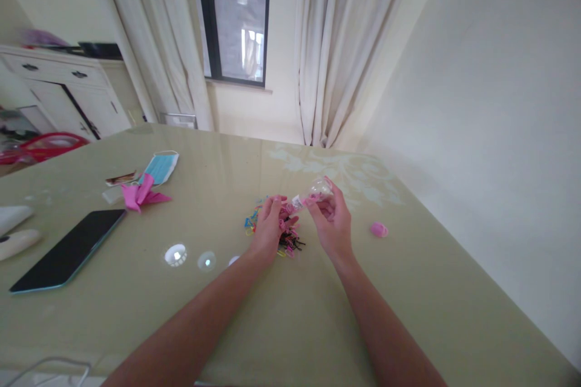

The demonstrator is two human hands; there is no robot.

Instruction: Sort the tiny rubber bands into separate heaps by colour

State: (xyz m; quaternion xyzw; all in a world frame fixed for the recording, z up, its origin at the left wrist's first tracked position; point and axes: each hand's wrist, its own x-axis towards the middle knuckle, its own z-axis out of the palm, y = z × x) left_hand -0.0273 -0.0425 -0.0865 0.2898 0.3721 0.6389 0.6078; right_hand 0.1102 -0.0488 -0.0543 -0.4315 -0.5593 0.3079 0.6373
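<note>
A small pile of coloured elastic hair bands (290, 243) lies on the table, with pink, black, blue and yellow ones among them. My left hand (267, 231) is over the pile, its fingers closed around some pink bands. In my right hand (333, 224) is a small clear plastic container (321, 186), tilted with its neck towards the left hand and some pink inside. A whitish label (296, 201) shows between the hands. Right of them lies a small pink piece (378, 230), possibly a lid.
Left on the glossy table (290, 320) lie a dark tablet (68, 251), a pink paper crane (141, 193), a blue face mask (160, 168) and white objects (18, 243). Round shiny spots (175, 255) show left of my arm. A wall (499, 133) borders the right side.
</note>
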